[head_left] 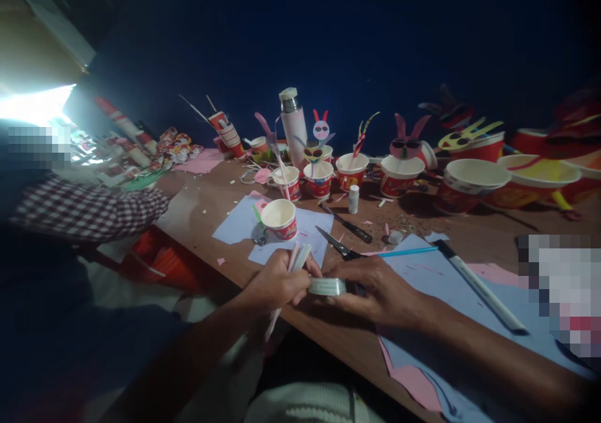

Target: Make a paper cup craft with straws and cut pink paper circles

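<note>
My left hand [278,280] is closed around thin pink and white paper strips [274,324], which stick out above and below the fist. Between the fingers of my right hand [375,288] is a roll of tape [327,286] with a pale greenish-white edge. The roll sits close beside my left fingers; whether a length of tape runs to the strips cannot be made out. Just beyond my hands a red and white paper cup [280,220] stands on blue paper [235,223]. Black-handled scissors [345,249] lie beyond my right hand.
Several paper cups with rabbit-like paper faces line the back, near a flask [293,129]. A small white bottle [354,199], a screwdriver-like tool [354,229] and a marker [483,288] lie nearer. At left, a person's checked sleeve [136,211] rests by the table edge.
</note>
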`<action>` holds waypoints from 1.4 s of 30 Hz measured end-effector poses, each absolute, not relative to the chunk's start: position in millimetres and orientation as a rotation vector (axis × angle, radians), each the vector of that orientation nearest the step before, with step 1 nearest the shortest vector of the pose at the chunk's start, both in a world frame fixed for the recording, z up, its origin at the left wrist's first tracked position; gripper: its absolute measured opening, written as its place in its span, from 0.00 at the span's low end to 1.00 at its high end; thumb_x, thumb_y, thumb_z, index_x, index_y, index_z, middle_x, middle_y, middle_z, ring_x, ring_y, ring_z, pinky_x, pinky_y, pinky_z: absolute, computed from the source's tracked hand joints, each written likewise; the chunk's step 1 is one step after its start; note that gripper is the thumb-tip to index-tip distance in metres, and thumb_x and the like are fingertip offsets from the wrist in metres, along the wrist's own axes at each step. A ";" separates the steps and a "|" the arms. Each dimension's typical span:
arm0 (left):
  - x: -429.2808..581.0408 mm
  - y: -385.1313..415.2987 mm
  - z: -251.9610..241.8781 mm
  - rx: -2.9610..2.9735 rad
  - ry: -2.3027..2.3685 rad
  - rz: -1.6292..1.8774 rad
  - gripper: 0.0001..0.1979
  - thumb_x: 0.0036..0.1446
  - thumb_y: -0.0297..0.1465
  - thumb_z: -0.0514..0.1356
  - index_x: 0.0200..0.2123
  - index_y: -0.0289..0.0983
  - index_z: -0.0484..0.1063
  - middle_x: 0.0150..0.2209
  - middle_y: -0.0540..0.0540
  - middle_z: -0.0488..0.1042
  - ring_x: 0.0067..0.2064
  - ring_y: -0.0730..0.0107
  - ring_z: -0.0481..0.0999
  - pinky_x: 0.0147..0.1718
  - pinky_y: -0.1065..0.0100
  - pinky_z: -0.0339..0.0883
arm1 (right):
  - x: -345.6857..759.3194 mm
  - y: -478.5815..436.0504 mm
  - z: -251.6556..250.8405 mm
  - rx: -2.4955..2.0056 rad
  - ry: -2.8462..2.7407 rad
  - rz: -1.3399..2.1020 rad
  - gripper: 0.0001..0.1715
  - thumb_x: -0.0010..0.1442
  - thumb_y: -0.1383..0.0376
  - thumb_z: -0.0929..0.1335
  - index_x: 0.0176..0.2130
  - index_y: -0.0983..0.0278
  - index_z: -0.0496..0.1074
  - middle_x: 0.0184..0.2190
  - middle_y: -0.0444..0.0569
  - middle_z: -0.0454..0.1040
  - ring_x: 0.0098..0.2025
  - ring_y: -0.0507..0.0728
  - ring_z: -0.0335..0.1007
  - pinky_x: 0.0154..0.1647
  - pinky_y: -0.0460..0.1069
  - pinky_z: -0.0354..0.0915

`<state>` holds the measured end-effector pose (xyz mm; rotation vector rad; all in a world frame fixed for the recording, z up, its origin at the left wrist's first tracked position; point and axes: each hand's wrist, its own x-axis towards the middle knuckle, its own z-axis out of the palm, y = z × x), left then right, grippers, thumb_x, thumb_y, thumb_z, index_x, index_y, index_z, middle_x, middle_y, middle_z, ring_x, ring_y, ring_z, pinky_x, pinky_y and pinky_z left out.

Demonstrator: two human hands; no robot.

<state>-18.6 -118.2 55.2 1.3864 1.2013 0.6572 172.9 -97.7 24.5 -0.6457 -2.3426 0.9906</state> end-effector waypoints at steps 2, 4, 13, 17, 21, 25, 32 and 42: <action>-19.7 -117.6 53.9 1.337 1.174 0.661 0.09 0.41 0.24 0.50 0.26 0.33 0.69 0.14 0.54 0.59 0.13 0.82 0.56 0.13 0.76 0.45 | 173.3 -97.4 25.6 -0.642 -2.329 1.002 0.12 0.58 0.60 0.64 0.35 0.64 0.74 0.26 0.46 0.74 0.26 0.51 0.67 0.28 0.44 0.57; -21.1 -117.2 51.7 1.285 1.117 0.657 0.10 0.42 0.26 0.51 0.27 0.32 0.70 0.13 0.54 0.59 0.13 0.82 0.55 0.13 0.76 0.42 | 173.7 -97.1 26.2 -0.631 -2.325 1.014 0.12 0.58 0.60 0.64 0.35 0.64 0.74 0.26 0.46 0.75 0.27 0.51 0.67 0.28 0.44 0.58; -24.4 -118.8 43.8 1.308 1.148 0.634 0.05 0.45 0.30 0.56 0.26 0.33 0.67 0.16 0.55 0.61 0.14 0.83 0.56 0.14 0.77 0.47 | 173.1 -97.7 21.3 -0.604 -2.365 1.015 0.12 0.58 0.61 0.63 0.35 0.65 0.73 0.28 0.47 0.75 0.27 0.51 0.67 0.29 0.45 0.58; -25.0 -118.5 41.0 1.293 1.183 0.643 0.06 0.43 0.29 0.54 0.26 0.33 0.67 0.16 0.54 0.61 0.14 0.82 0.57 0.14 0.77 0.47 | 172.2 -97.7 20.9 -0.630 -2.380 1.020 0.12 0.58 0.60 0.63 0.35 0.65 0.73 0.27 0.46 0.74 0.26 0.51 0.66 0.28 0.44 0.57; -25.6 -117.3 40.9 1.230 1.174 0.640 0.07 0.41 0.27 0.53 0.25 0.33 0.68 0.15 0.53 0.62 0.14 0.82 0.57 0.13 0.77 0.45 | 172.6 -97.7 22.2 -0.633 -2.384 1.043 0.12 0.58 0.61 0.63 0.36 0.64 0.73 0.26 0.45 0.74 0.25 0.50 0.65 0.26 0.44 0.56; -25.7 -116.9 43.8 1.181 1.087 0.632 0.09 0.42 0.30 0.53 0.27 0.32 0.69 0.15 0.53 0.61 0.13 0.82 0.56 0.12 0.76 0.40 | 172.9 -97.9 22.1 -0.637 -2.378 1.049 0.12 0.59 0.61 0.63 0.35 0.64 0.73 0.26 0.45 0.74 0.25 0.50 0.65 0.25 0.44 0.55; -25.0 -118.4 44.8 1.304 1.133 0.602 0.04 0.45 0.29 0.55 0.27 0.33 0.67 0.14 0.55 0.61 0.14 0.82 0.57 0.14 0.77 0.48 | 171.7 -98.0 19.9 -0.651 -2.396 1.008 0.15 0.59 0.58 0.62 0.32 0.65 0.72 0.22 0.44 0.70 0.23 0.49 0.61 0.24 0.44 0.54; -24.5 -114.2 43.9 1.066 1.144 0.746 0.09 0.45 0.29 0.54 0.31 0.32 0.68 0.12 0.52 0.63 0.13 0.79 0.59 0.12 0.77 0.37 | 174.7 -94.6 19.8 -0.693 -2.372 0.977 0.14 0.59 0.59 0.62 0.35 0.64 0.71 0.25 0.45 0.73 0.25 0.51 0.64 0.26 0.45 0.55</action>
